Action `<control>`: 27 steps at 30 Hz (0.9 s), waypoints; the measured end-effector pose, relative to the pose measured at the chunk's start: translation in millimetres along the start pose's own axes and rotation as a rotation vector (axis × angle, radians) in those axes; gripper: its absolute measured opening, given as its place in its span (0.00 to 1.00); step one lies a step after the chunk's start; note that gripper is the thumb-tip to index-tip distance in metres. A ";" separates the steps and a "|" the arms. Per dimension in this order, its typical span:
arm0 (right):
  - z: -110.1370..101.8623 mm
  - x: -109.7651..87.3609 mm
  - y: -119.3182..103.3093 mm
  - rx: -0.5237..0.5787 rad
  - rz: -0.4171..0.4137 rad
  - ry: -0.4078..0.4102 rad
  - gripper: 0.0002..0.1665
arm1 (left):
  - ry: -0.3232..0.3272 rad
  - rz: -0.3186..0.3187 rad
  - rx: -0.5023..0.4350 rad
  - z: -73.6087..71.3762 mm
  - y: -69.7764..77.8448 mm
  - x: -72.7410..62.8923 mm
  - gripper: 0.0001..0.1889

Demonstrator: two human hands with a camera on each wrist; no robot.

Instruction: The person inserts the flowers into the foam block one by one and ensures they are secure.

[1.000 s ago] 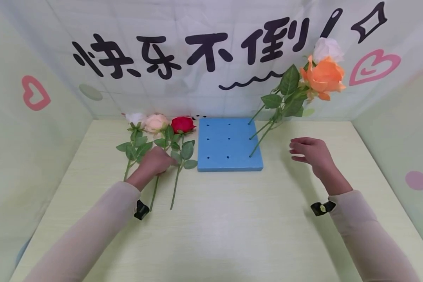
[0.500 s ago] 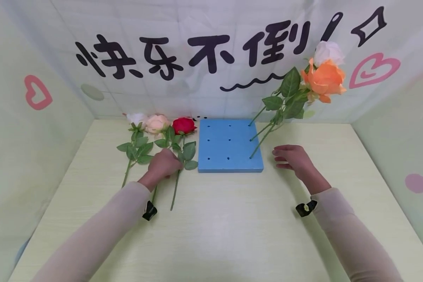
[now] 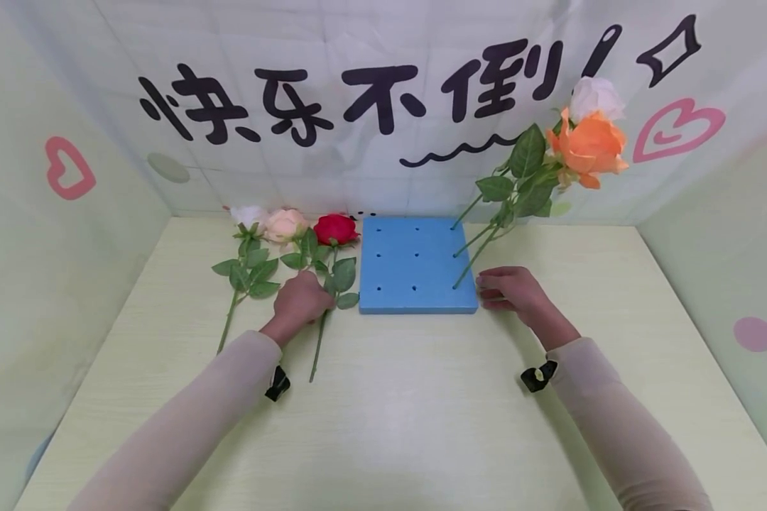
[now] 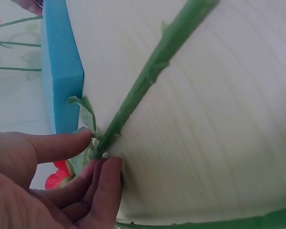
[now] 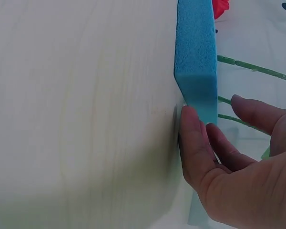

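My left hand (image 3: 300, 305) is at the stem of the red rose (image 3: 336, 230), which lies on the table just left of the blue foam board (image 3: 396, 271). In the left wrist view, thumb and fingertips pinch the green stem (image 4: 138, 90) close to its leaves. My right hand (image 3: 514, 289) is at the board's right side, fingers loosely extended and holding nothing. Its fingertips (image 5: 189, 114) are at the board's side face; whether they touch it I cannot tell. Several holes dot the board, and stems stand tilted right in its right column.
A pink rose (image 3: 285, 225) and a white rose (image 3: 249, 216) lie left of the red one. An orange rose (image 3: 591, 145) and a pale rose (image 3: 596, 98) lean out over the right side. A printed cloth wall (image 3: 358, 177) rises behind the table (image 3: 396, 411).
My left hand has shifted right from the pink rose's stem to the red rose's stem and grips it. My right hand has moved left, up to the board's right edge.
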State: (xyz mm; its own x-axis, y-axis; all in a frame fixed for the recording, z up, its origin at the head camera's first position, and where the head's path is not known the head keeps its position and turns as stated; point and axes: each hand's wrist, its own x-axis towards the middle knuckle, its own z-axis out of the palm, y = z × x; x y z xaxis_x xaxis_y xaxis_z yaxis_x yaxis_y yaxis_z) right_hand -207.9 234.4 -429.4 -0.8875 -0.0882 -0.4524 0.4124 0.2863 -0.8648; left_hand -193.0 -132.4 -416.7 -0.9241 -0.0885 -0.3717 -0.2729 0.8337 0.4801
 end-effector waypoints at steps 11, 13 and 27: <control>9.6 7.1 -1.1 -0.049 0.010 0.002 0.29 | -0.010 -0.032 0.034 2.7 -0.7 4.5 0.15; 11.2 8.1 -1.6 -0.060 0.009 0.007 0.29 | -0.011 -0.033 0.037 2.3 -0.2 5.1 0.15; 17.9 10.5 -3.3 -0.092 0.003 0.045 0.28 | -0.148 -0.074 -0.194 -0.7 -9.3 14.2 0.09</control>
State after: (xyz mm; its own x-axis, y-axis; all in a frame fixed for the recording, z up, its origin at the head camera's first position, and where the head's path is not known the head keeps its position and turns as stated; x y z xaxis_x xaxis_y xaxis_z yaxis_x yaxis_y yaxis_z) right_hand -215.0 215.4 -435.2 -0.8956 -0.0445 -0.4427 0.3961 0.3735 -0.8388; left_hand -203.7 -141.8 -425.9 -0.8544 -0.0525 -0.5170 -0.3976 0.7066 0.5853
